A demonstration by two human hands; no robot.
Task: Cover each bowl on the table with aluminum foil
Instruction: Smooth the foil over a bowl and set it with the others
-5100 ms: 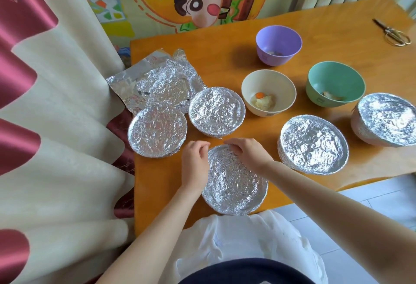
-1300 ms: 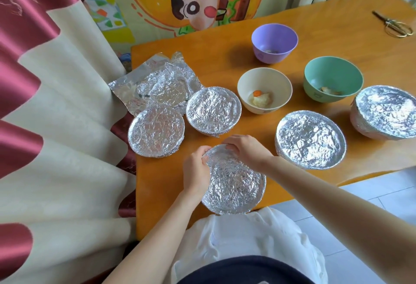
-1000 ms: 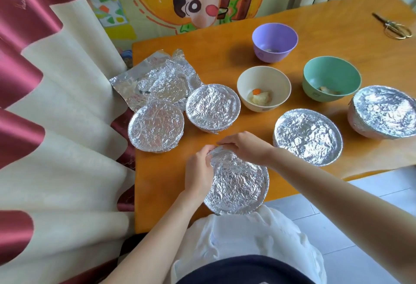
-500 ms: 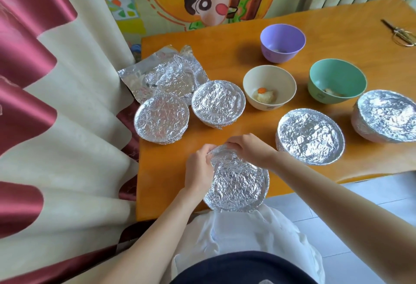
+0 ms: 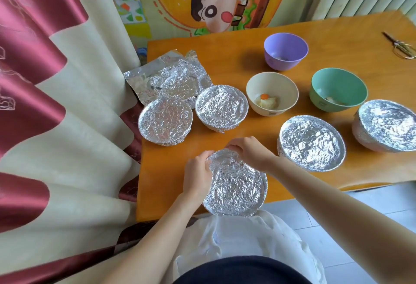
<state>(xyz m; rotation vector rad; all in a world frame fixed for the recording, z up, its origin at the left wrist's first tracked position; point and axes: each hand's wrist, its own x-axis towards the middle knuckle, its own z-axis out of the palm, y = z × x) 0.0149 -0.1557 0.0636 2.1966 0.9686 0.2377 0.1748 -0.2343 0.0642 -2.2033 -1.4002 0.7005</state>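
A foil-covered bowl (image 5: 236,188) sits at the table's near edge. My left hand (image 5: 197,175) grips its left rim and my right hand (image 5: 249,152) pinches the foil at its far rim. Other foil-covered bowls stand at the left (image 5: 165,124), centre (image 5: 221,107), right (image 5: 311,145) and far right (image 5: 387,125). Three bowls are uncovered: a cream bowl (image 5: 272,93) with food, a green bowl (image 5: 338,90) and a purple bowl (image 5: 286,50). Loose crumpled foil sheets (image 5: 171,79) lie at the back left.
The orange wooden table (image 5: 236,47) ends just under the near bowl. Scissors (image 5: 400,46) lie at the far right. A red and cream curtain (image 5: 56,115) hangs along the left edge. A cartoon poster (image 5: 216,2) is behind the table.
My hands have stayed on the near bowl, shifting slightly along its far rim as they press the foil. The camera view drifted a little; the other bowls have not moved.
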